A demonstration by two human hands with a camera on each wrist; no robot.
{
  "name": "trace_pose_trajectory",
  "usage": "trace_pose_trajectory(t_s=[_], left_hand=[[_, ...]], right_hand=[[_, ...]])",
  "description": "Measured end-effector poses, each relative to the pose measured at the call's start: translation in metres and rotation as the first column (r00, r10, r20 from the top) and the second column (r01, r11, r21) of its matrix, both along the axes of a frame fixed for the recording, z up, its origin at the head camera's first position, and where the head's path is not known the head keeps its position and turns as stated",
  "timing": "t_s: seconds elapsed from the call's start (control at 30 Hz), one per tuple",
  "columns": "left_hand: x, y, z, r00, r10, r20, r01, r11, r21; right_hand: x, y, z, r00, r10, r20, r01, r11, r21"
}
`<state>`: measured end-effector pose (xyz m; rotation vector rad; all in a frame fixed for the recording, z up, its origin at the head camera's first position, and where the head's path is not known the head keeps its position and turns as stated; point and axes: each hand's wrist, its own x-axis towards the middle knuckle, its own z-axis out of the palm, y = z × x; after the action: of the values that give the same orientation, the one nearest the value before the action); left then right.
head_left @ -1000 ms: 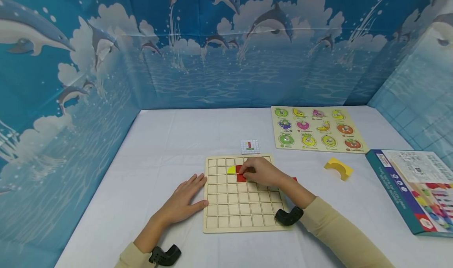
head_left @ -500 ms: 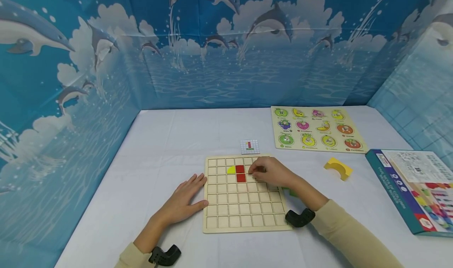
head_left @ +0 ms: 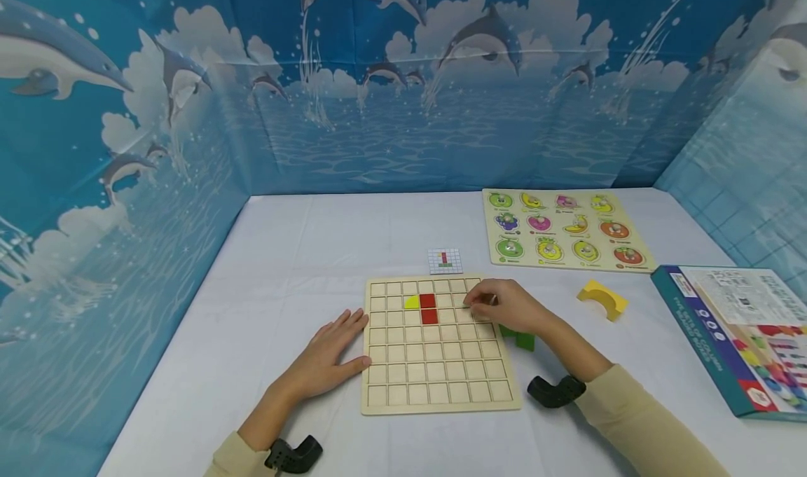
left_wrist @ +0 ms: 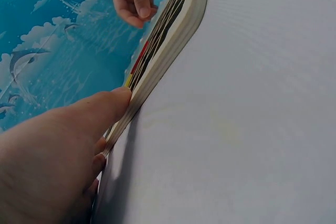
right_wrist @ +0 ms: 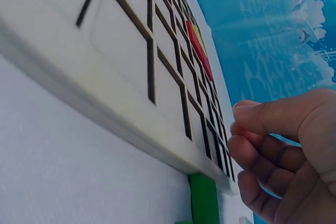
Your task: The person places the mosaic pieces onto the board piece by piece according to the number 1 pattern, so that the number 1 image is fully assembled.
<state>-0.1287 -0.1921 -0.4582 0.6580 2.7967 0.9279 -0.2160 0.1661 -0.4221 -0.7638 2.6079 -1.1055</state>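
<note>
Right hand [head_left: 507, 307] loosely curled, holds nothing, hovers over right edge of grid board [head_left: 435, 386]. Left hand [head_left: 330, 354] flat, fingers straight, braces board's left edge. Red tiles [head_left: 429, 308], yellow piece [head_left: 412, 302] sit in far rows. Green block [head_left: 518, 338] just right of board. Box [head_left: 737, 337] lettering unreadable.

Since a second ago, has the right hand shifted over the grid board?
Yes. The right hand has slid rightward off the red piece toward the wooden grid board's right edge, uncovering it, and hovers there empty beside the green block.
</note>
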Motion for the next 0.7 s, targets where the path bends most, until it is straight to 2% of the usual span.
trace_pose_trajectory(t_s=[0.43, 0.7], left_hand=[[-0.001, 0.0, -0.001, 1.0, -0.003, 0.0, 0.003, 1.0, -0.004], [-0.001, 0.0, 0.0, 1.0, -0.008, -0.003, 0.008, 1.0, -0.007]], right_hand=[[0.003, 0.035, 0.008, 0.996, -0.089, 0.011, 0.089, 0.996, 0.01], [0.008, 0.054, 0.006, 0.99, -0.139, 0.031, 0.139, 0.99, -0.002]])
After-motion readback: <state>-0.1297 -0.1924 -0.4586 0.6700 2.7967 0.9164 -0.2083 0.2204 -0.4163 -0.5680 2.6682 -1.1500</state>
